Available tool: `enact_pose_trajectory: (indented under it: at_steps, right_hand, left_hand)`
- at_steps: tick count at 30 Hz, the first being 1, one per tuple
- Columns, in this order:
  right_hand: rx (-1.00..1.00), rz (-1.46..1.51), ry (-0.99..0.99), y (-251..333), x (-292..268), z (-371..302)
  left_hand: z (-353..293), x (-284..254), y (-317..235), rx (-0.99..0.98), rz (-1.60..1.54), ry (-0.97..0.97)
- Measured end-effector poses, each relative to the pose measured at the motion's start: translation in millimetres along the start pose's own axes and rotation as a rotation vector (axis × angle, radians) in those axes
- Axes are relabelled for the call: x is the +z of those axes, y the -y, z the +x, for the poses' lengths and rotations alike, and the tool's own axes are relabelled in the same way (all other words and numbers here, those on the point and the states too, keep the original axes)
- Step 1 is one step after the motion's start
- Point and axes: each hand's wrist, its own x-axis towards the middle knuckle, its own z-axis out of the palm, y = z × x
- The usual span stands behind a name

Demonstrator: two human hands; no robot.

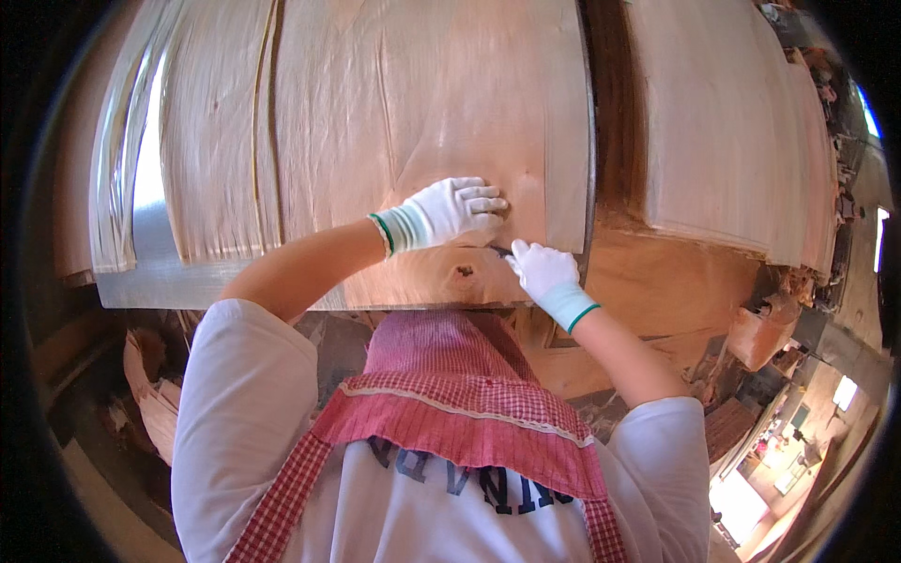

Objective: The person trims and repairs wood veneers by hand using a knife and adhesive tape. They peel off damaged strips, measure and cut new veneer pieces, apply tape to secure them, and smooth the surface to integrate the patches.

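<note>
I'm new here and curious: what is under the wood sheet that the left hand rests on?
Past its lower left, a smooth grey surface shows. The wood sheet covers the rest, so whether other layers lie beneath cannot be seen.

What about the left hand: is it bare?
No, the left hand, resting on the wood sheet, wears a white glove.

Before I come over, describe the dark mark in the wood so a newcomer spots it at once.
Follow the broad wood surface to its near edge, above the red apron. The dark mark lies there, below the left hand and left of the right hand. It is small, ragged and nearly black, unlike the long lines farther up.
</note>
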Motion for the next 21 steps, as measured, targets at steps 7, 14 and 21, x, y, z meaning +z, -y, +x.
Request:
enact_pose_trajectory:
  at_steps: [7, 14, 21]
  right_hand:
    - [0.041, 0.001, 0.041, -44.1, 7.9, -14.1]
    - [0.373, 0.132, -0.149, -98.3, 31.2, -92.0]
    - [-0.011, 0.159, 0.44, 27.1, 89.5, -112.2]
  left_hand:
    - [45.9, 31.4, -4.5, 0.121, 0.031, -0.011]
    - [46.2, 30.6, -9.3, 0.13, 0.028, 0.02]
    - [52.2, 19.6, -13.6, 0.162, 0.018, 0.044]
